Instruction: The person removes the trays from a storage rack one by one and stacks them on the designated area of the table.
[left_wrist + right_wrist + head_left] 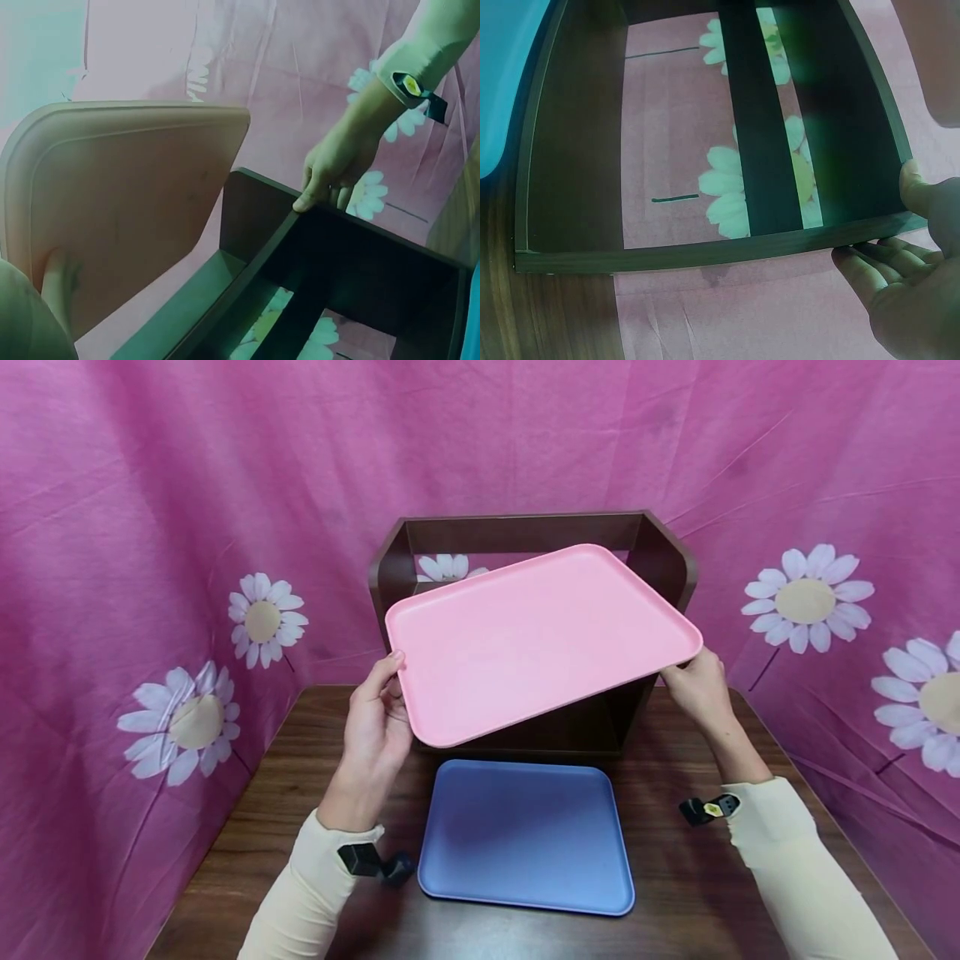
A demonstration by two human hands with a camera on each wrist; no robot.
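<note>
My left hand [375, 727] holds a pink tray [540, 643] by its left edge, thumb over the rim and fingers underneath. The tray hangs tilted in front of a dark brown desktop shelf [525, 533], hiding much of it. In the head view my right hand [701, 689] overlaps the tray's right corner. The right wrist view shows that hand [907, 277] apart from the tray, gripping the shelf's side panel [795, 244] with thumb inside and fingers outside. A blue tray [525, 835] lies flat on the table before the shelf.
The wood-grain table [262, 827] carries the shelf and the blue tray. Behind and at both sides hangs a pink cloth [510, 435] printed with white daisies. Each wrist wears a small black camera [360, 860] on a strap.
</note>
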